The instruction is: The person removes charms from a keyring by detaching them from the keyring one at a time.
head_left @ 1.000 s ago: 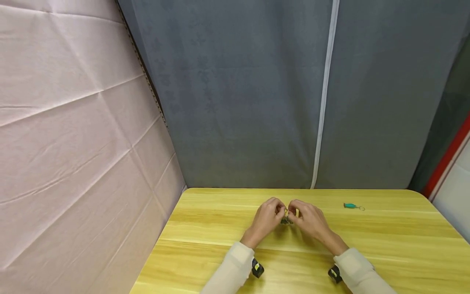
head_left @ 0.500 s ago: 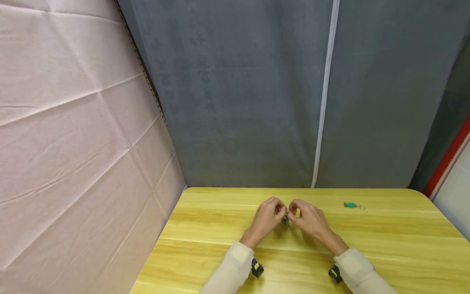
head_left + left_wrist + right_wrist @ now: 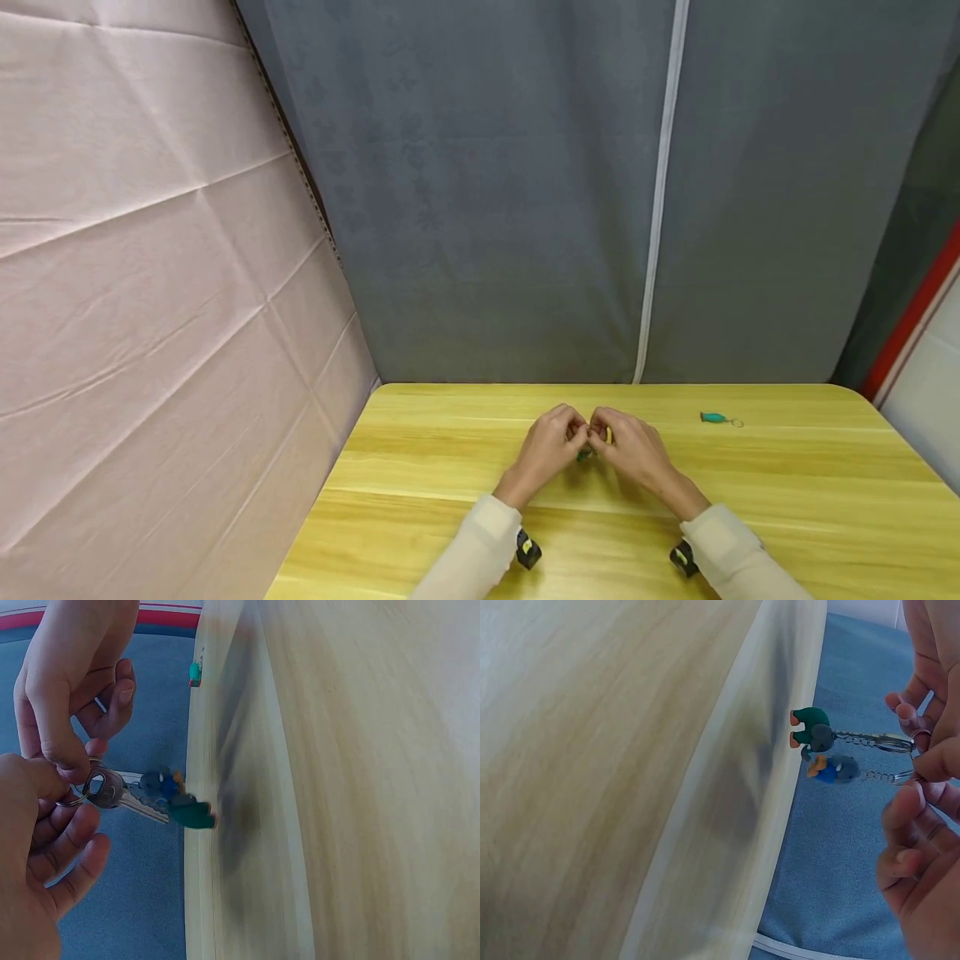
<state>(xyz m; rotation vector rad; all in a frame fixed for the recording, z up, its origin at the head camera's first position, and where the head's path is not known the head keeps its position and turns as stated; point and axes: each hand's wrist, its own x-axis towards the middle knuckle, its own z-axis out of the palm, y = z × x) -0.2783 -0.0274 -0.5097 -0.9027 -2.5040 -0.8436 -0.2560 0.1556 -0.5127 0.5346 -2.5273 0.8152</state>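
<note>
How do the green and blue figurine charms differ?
The green figurine charm has a green body with orange-red tips; the blue figurine charm has a blue one with orange parts. The green charm hangs slightly lower than the blue charm. Both have a grey part and dangle from silver chains.

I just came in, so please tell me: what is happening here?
A person's left hand and right hand pinch metal rings above the table. A key, a green figure and a blue figure hang beneath. Whether the rings are linked is unclear. A teal keychain lies apart, on the table's far right.
</note>
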